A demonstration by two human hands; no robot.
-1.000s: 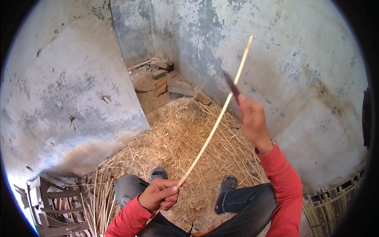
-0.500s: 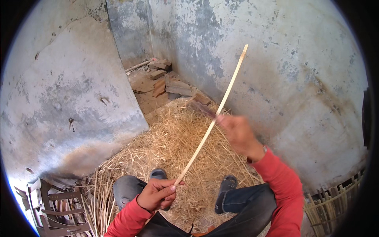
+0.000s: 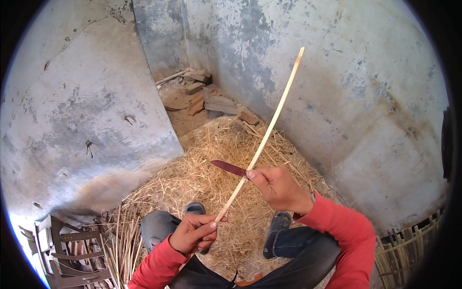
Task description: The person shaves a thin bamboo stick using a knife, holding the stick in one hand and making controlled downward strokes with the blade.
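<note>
A long, pale bamboo strip (image 3: 272, 122) slants up and away to the right. My left hand (image 3: 196, 233) is closed around its lower part, between my knees. In my closed right hand (image 3: 279, 189) is a knife (image 3: 229, 167) with a dark reddish-brown blade pointing left. The blade crosses the strip a little below its middle, and my thumb presses close to that crossing. The knife's handle is hidden inside my fingers. The far end of the strip stands free in front of the wall.
Shavings (image 3: 202, 166) cover the floor around my feet. Thin strips (image 3: 122, 250) lie at the left, beside a dark wooden frame (image 3: 79, 257). Bricks (image 3: 196, 87) are piled in the far corner. A slatted bamboo piece (image 3: 406, 253) stands at the right by the wall (image 3: 380, 159).
My right hand has come down along the strip toward me with the knife, which now shows sharply instead of blurred. My left hand keeps its hold at nearly the same place.
</note>
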